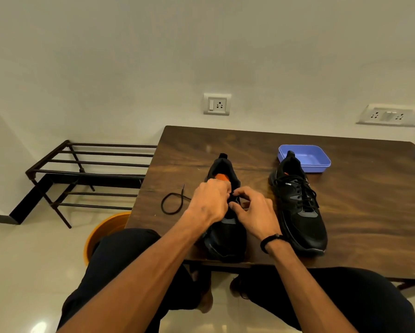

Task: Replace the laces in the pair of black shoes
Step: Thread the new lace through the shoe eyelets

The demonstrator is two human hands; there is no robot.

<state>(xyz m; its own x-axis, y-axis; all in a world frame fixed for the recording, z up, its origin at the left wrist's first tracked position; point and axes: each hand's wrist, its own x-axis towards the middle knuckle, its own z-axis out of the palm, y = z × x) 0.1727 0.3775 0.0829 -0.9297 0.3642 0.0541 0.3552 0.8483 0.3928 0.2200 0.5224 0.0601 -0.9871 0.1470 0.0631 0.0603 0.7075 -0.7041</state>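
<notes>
Landmark: I take the wooden table (360,212) as my reference for everything below.
Near shoe: I see a black shoe (225,239) on the table's front edge, toe toward me, heel toward the wall, with an orange lining showing at its opening.
Left hand: my left hand (210,203) sits over the left side of that shoe's eyelet area, fingers curled in and pinching something dark at the tongue; I read it as the lace, though the grip point is mostly hidden by the knuckles.
Right hand: my right hand (254,212) is on the right side of the same shoe, thumb and forefinger pinching a dark lace end (233,194) just beside the left hand's fingertips, with the other fingers bent loosely over the shoe.
Loose lace: a black lace (171,204) lies in a loop on the table, left of the near shoe, running off under my left hand.
Second shoe: the other black shoe (300,207) stands on the table to the right of the near shoe, fully laced, apart from both hands.
Tray: a blue plastic tray (314,159) rests on the table just behind the second shoe's heel.
Beyond the table: a dark metal rack (81,169) stands on the floor to the table's left, and an orange tub (101,234) sits by the table's front left corner.
</notes>
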